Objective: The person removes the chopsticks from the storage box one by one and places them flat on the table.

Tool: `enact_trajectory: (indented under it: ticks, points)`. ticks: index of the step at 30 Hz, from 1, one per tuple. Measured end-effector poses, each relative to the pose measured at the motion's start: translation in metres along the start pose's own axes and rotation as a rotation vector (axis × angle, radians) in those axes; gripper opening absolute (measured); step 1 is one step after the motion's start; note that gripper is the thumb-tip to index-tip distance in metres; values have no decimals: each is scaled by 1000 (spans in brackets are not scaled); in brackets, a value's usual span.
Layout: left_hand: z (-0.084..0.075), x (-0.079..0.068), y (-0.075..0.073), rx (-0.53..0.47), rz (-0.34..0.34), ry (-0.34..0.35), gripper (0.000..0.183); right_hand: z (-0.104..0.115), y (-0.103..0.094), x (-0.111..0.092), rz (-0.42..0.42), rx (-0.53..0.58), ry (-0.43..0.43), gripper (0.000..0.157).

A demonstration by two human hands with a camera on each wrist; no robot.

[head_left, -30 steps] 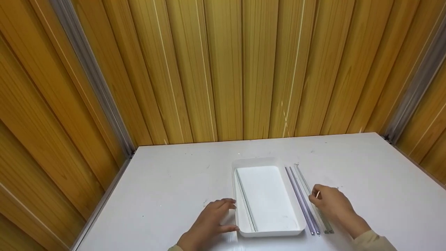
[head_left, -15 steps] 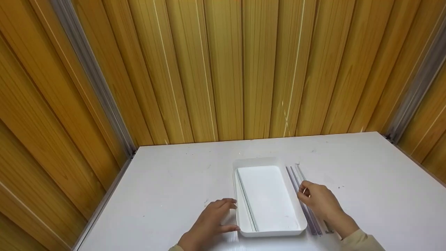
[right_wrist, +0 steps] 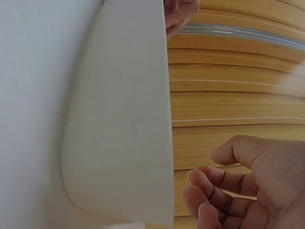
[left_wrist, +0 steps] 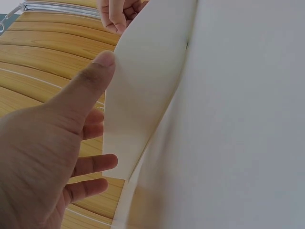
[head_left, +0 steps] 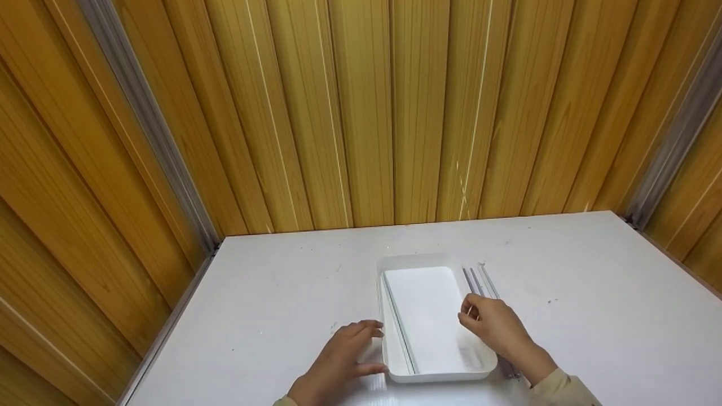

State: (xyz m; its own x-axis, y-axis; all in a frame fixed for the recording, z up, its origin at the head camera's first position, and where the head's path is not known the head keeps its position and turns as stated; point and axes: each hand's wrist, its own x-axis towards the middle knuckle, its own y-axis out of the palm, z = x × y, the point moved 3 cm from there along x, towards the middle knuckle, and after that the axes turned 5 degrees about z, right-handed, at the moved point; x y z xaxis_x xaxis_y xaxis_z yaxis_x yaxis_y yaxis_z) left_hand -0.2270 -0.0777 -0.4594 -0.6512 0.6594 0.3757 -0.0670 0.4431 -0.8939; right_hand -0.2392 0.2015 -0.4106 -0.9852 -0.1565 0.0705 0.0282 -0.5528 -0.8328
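Note:
A shallow white rectangular tray [head_left: 437, 375] sits on the table. A thin clear stick with greenish edges [head_left: 399, 322] lies lengthwise along its left side. My left hand [head_left: 341, 352] is at the tray's left wall, thumb by the near corner and fingertips at the rim. In the left wrist view, its thumb [left_wrist: 90, 78] meets the rim and the fingers are spread. Over the tray's right wall, my right hand [head_left: 493, 324] has its fingers loosely curled. The right wrist view shows a gap between its thumb and fingers [right_wrist: 200, 179], with nothing visible in it.
Right of the tray, purple sticks [head_left: 470, 280] and clear sticks [head_left: 489, 280] lie side by side on the white table [head_left: 293, 293], partly hidden by my right hand. Wood-patterned panels [head_left: 361, 113] with metal posts [head_left: 152, 124] stand around the table.
My right hand has moved left from beside the clear sticks, across the purple ones, to over the tray's right wall. My left hand and the tray have hardly moved.

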Motion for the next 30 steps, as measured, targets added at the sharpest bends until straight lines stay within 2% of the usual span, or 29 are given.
enact_trajectory:
  ticks: [7, 13, 20, 30]
  points:
    - [0, 1, -2, 7, -25, 25, 48, 12, 15, 3, 12, 12, -96, 8]
    - [0, -1, -1, 3, -31, 20, 49, 21, 27, 7, 6, 6, -131, 8]
    - [0, -1, 0, 5, -37, 12, 51, 29, 39, 9, 4, -21, -111, 9]
    - [1, 0, 0, 2, -54, 13, 49, 40, 58, 10, 93, -34, -78, 11]
